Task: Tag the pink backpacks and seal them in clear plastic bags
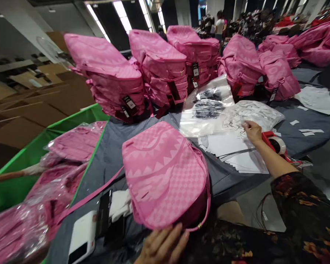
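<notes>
The left hand (165,244) lies loosely spread, gripping nothing, at the near edge of the pink backpack (165,172) on the grey table (110,146), while the right hand (253,131), fingers curled, closure and hold indeterminable, could spill white slips (238,121) by tugging the plastic bag (269,111).

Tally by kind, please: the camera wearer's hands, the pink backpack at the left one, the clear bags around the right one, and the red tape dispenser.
Hands: 2 (left hand, right hand)
Pink backpack: 1
Clear bags: 2 (bag with black contents, bag of white pieces)
Red tape dispenser: 1
Total: 6
</notes>
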Demonstrator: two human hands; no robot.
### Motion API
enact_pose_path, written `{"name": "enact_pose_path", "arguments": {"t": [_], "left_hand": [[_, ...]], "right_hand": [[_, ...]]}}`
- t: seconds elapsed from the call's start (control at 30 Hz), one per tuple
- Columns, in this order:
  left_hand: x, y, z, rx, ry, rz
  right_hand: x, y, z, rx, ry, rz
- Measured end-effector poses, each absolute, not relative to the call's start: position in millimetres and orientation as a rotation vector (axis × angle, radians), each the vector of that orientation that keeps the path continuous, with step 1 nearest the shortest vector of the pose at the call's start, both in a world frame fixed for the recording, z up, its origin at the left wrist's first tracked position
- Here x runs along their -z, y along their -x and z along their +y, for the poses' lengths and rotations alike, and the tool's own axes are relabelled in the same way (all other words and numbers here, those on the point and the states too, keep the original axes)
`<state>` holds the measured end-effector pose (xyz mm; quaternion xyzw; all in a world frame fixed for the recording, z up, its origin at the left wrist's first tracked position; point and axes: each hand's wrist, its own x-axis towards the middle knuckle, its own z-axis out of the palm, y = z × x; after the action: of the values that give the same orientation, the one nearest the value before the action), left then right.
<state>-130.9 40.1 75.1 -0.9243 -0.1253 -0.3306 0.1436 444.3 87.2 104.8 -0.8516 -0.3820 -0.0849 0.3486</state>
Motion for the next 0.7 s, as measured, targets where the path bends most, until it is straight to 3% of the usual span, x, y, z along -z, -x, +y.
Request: {"name": "enact_pose_path", "arguments": {"t": [0.13,0.23,0.33,0.4,0.53,0.7], "left_hand": [[-98.6,122.0,79.6,0.959,2.754,-0.616],[-132.5,115.0,117.2,1.380,2.698,-0.835],[-176.6,105.5,149.3,1.884,2.365,-1.264],[-200.0,99.3,164.9,2.014,2.398,-1.308],[-216.3,95.8,179.7,1.966,2.599,-1.270],[-206.5,104.8,181.1,1.889,2.569,-1.357]], "right_hand": [[-121.0,-368.2,45.0,0.389,1.818,-1.200],[-139.7,-280.9,-1.2,0.436,1.464,-1.710],[-155.9,-193.6,-26.4,0.363,0.618,-2.232],[-160.6,-150.6,-16.3,0.255,0.239,-2.351],[-154.6,-127.4,44.1,0.047,0.767,-2.447],[-160.4,-160.4,96.9,0.278,1.161,-1.861]]}}
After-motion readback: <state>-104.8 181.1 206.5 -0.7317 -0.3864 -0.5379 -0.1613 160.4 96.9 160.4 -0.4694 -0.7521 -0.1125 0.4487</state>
